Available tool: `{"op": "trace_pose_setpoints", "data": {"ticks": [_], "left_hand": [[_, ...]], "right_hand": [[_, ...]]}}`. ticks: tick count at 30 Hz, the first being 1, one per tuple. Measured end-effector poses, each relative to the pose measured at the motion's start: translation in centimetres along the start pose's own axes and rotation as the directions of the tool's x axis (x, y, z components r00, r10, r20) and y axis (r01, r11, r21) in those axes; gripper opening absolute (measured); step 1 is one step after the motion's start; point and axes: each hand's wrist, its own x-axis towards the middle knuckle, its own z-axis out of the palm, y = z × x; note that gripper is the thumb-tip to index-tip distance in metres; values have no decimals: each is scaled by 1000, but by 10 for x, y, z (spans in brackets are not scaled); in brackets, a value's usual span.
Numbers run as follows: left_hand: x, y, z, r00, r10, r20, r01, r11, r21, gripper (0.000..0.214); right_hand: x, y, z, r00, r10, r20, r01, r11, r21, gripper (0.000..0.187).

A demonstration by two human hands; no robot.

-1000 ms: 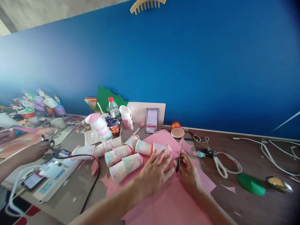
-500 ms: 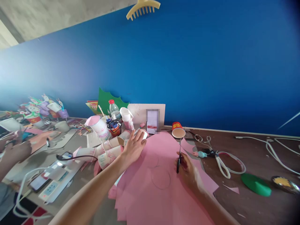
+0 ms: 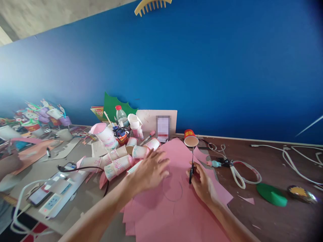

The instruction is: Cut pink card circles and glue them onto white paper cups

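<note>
In my right hand (image 3: 202, 183) is a pair of scissors (image 3: 191, 173), dark-handled, with the blades pointing away from me. My left hand (image 3: 154, 168) hovers or rests over the left side of the pink paper (image 3: 161, 215), fingers stretched out and nothing held. Round outlines are drawn on the paper, one partly hidden by the left hand. Several printed paper cups (image 3: 118, 167) lie just left of that hand. Past the scissor tips, a red paper cup (image 3: 191, 137) lies on its side with its mouth toward me.
A phone (image 3: 163, 128) leans against a white board at the back. On the left are a power strip (image 3: 54, 201), a bottle (image 3: 121, 116) and a co-worker's blurred hand (image 3: 10, 161). Cables (image 3: 238, 176) and a green paper cone (image 3: 272, 194) lie on the right.
My left hand has moved from the paper cups, right and toward me, over the pink paper. My right hand keeps the scissors in about the same place. The view has shifted slightly.
</note>
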Motion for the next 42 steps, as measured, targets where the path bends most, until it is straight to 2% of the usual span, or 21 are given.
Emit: {"op": "trace_pose_setpoints", "data": {"ticks": [1, 3, 4, 6, 9, 13, 17, 20, 24, 28, 32, 36, 38, 42], "left_hand": [[-9, 15, -3, 999, 50, 21, -48, 996, -72, 29], [-25, 40, -3, 996, 79, 50, -66, 974, -218, 28], [-32, 48, 1, 993, 90, 83, -63, 959, -277, 27], [-43, 57, 15, 993, 56, 104, -24, 958, -287, 27], [-50, 53, 40, 994, -41, 104, 59, 983, -172, 33], [-55, 38, 67, 983, -180, 31, 183, 972, -146, 40], [-63, 31, 86, 924, -381, -34, 373, 917, -139, 38], [-70, 29, 97, 906, -416, -74, 406, 906, -121, 43], [-71, 33, 100, 933, -350, -85, 344, 935, -84, 44], [-64, 42, 91, 975, -216, -46, 212, 973, -88, 41], [-54, 46, 85, 983, -183, 2, 181, 973, -141, 43], [-48, 44, 85, 986, -163, 41, 168, 962, -214, 44], [-48, 42, 89, 983, -182, 20, 182, 960, -215, 44], [-48, 34, 100, 953, -294, -71, 280, 946, -163, 45]], "right_hand": [[0, 0, 0, 1000, 10, 30, -10, 1000, 9, 40], [0, -2, -1, 996, 30, 82, -32, 999, 27, 40], [0, -3, -1, 995, 40, 88, -43, 999, 32, 39], [-1, -4, -2, 995, 50, 85, -54, 997, 47, 37], [-1, -5, -3, 997, 46, 57, -50, 997, 63, 36], [1, -4, -6, 998, 27, 49, -29, 998, 53, 37], [4, -2, -12, 1000, -21, -1, 20, 999, -48, 36], [8, 2, -16, 998, -40, -47, 33, 989, -145, 38], [12, 11, -21, 992, -66, -107, 39, 969, -244, 37], [11, 12, -21, 979, -162, -125, 105, 923, -370, 32], [4, 2, -17, 962, -270, -36, 228, 869, -439, 33], [-4, -10, -13, 923, -348, 163, 380, 768, -516, 45], [-7, -13, -11, 911, -351, 218, 412, 724, -553, 49], [-10, -12, -7, 914, -338, 225, 404, 703, -585, 52]]}}
